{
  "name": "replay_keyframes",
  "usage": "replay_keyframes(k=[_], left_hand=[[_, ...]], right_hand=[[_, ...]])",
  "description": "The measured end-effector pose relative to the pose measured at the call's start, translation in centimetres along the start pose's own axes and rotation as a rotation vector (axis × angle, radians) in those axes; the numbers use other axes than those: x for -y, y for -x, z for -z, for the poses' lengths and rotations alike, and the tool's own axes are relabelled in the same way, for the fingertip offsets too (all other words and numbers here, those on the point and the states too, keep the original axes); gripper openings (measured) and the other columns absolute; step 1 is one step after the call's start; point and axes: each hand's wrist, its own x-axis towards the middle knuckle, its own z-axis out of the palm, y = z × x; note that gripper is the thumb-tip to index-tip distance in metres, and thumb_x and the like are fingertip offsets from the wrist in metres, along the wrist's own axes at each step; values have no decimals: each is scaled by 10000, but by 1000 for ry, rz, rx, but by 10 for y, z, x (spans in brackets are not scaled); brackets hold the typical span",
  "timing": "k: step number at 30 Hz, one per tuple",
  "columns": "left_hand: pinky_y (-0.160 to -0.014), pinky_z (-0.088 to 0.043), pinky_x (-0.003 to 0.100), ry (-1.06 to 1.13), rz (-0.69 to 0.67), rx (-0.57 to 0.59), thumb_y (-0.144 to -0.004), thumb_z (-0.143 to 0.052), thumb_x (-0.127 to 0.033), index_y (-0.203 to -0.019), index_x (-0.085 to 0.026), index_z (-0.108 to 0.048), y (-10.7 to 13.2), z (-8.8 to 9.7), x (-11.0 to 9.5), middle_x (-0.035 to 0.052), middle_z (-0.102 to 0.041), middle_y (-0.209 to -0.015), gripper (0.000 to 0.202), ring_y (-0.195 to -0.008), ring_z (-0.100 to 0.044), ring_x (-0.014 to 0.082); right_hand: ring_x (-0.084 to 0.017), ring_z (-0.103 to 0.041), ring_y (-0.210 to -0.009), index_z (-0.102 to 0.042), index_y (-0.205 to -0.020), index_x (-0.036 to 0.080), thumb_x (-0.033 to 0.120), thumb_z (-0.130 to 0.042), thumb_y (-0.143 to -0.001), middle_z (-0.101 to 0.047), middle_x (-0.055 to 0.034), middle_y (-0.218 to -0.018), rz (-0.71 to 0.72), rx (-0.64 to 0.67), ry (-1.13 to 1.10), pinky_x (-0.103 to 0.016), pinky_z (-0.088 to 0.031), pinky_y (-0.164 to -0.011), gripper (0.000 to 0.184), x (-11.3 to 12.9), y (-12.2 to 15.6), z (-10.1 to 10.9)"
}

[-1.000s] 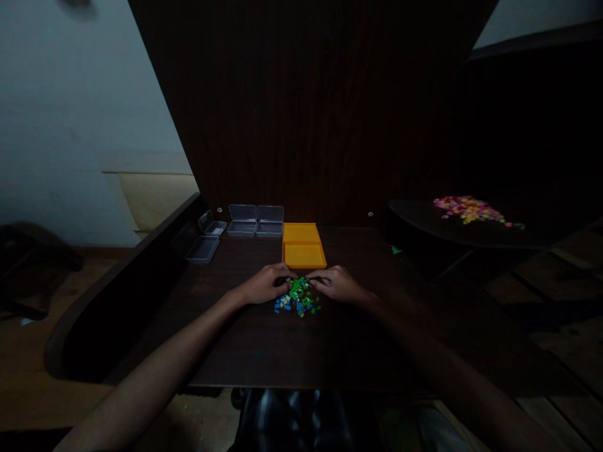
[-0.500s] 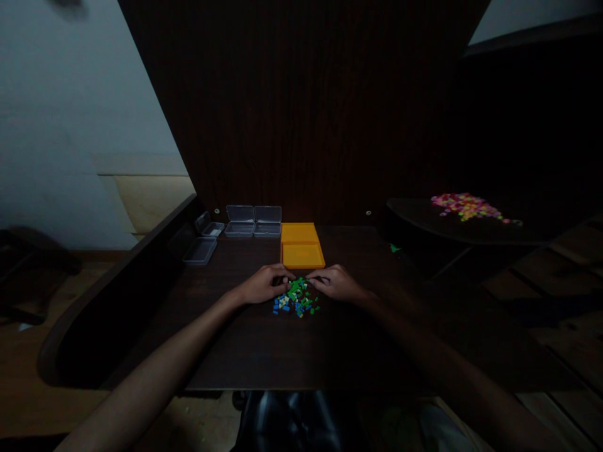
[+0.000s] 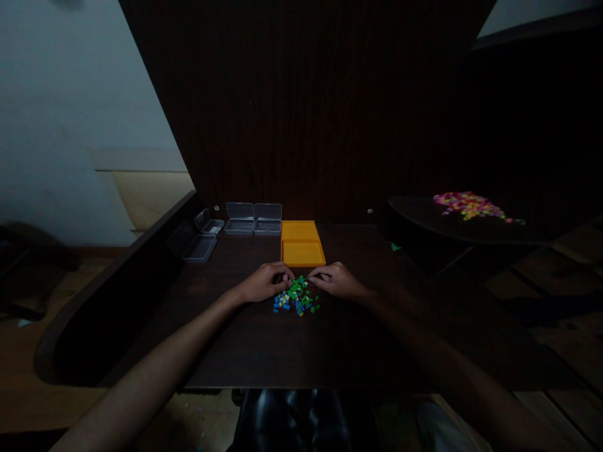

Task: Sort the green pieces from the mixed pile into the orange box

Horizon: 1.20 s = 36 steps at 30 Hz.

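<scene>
A loose pile of small building blocks [image 3: 296, 295], green, blue, white and a little yellow, lies on the dark wooden desk. At the pile's upper left is my left hand [image 3: 268, 281], its fingers curled and thumb drawn in beside the blocks. My right hand [image 3: 336, 280] is at the upper right, fingertips brought together in a pinch at the edge of the pile. Whatever either hand pinches is too small and dark to make out. Just beyond both hands, an orange-yellow box [image 3: 304, 253] lies with its lid folded back, and nothing shows inside it.
Clear plastic cases [image 3: 240, 226] with raised lids stand along the back left, with another clear case [image 3: 200, 248] nearer the side panel. On a shelf at the right sits a heap of pink, red and yellow pieces [image 3: 468, 205]. A green scrap [image 3: 394, 247] lies below it.
My right hand's fingertips have shifted very slightly right, and the left fingers have curled a little at the pile. The view has tilted slightly; boxes and blocks stay in place.
</scene>
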Motion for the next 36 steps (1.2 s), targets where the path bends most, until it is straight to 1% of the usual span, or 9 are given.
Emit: replay_keyframes(k=[2, 4, 8, 15, 19, 25, 28, 32, 36], left_hand=[[-679, -443, 226, 12, 4, 5, -883, -581, -298, -942, -154, -675, 0, 0, 0, 24, -631, -815, 182, -740, -572, 132], [-671, -441, 224, 19, 6, 8, -881, -577, -293, -936, -152, -670, 0, 0, 0, 24, -627, -812, 177, -734, -569, 131], [-670, -444, 225, 12, 20, 0, -877, -572, -281, -933, -152, -662, 0, -1, 0, 23, -629, -812, 167, -735, -572, 132], [-668, -446, 226, -4, 18, -4, -890, -554, -277, -907, -152, -654, 0, -2, 0, 17, -618, -794, 161, -714, -565, 126], [-689, -446, 229, -15, -6, -5, -902, -541, -258, -897, -151, -649, 0, -3, 1, 26, -625, -820, 153, -734, -572, 129], [-702, -445, 233, -26, -10, -11, -923, -539, -281, -940, -147, -657, 1, -3, -1, 33, -626, -845, 179, -751, -581, 133], [-703, -444, 234, -44, -12, -7, -917, -560, -295, -965, -152, -670, 1, -3, -3, 32, -630, -840, 186, -757, -585, 137], [-704, -440, 233, -46, -24, -3, -921, -553, -298, -943, -154, -678, 0, -3, -3, 38, -636, -841, 192, -767, -587, 140], [-693, -434, 230, -31, -16, -8, -919, -547, -287, -914, -150, -669, 0, -4, -1, 35, -628, -828, 184, -748, -576, 136]], right_hand=[[-86, -460, -485, -752, -981, 175, 376, -582, -877, -585, 18, -552, -16, -2, -8, -203, -328, -518, 282, 0, 0, 0], [-93, -491, -515, -747, -1031, 179, 379, -577, -881, -627, 3, -598, -14, 15, -31, -202, -344, -532, 302, 1, 1, 1], [-99, -530, -562, -757, -1007, 190, 389, -570, -890, -700, -22, -720, -7, 58, -78, -205, -361, -553, 297, 2, 0, 2], [-90, -480, -518, -762, -951, 175, 397, -580, -882, -646, -3, -626, -12, 29, -64, -204, -341, -530, 295, 1, 0, 1], [-82, -456, -500, -761, -915, 155, 361, -590, -870, -631, -1, -599, -11, -7, -47, -203, -336, -524, 270, 0, 0, 1], [-79, -446, -481, -756, -918, 150, 310, -586, -864, -627, 0, -600, 15, -6, -36, -200, -332, -512, 239, 0, 0, 1], [-83, -453, -487, -752, -917, 149, 316, -570, -878, -609, 2, -587, 18, -4, -47, -198, -328, -509, 250, 1, -1, 1], [-88, -463, -495, -738, -913, 155, 328, -546, -899, -585, 8, -575, 19, 6, -28, -201, -323, -517, 259, 1, -1, 2], [-84, -435, -483, -717, -895, 149, 345, -532, -909, -548, 20, -553, 5, 3, -26, -205, -301, -506, 270, 0, 0, 2]])
